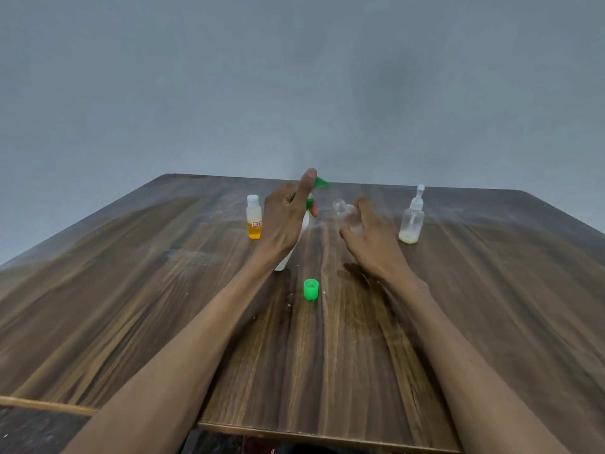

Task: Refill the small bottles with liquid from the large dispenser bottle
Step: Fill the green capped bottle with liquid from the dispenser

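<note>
A white dispenser bottle (284, 260) with a green pump head (321, 183) stands mid-table, mostly hidden behind my left hand (288, 214), which wraps its neck with the thumb raised over the pump. My right hand (366, 234) holds a small clear bottle (344, 213), uncapped and tilted, just right of the pump spout. A green cap (311, 289) lies on the table in front of the dispenser. The hands and clear bottle are blurred.
A small bottle with orange liquid and a white cap (254, 221) stands left of the dispenser. A clear spray bottle with a little cream liquid (412, 219) stands at the right. The wooden table (131, 306) ends at a grey wall behind.
</note>
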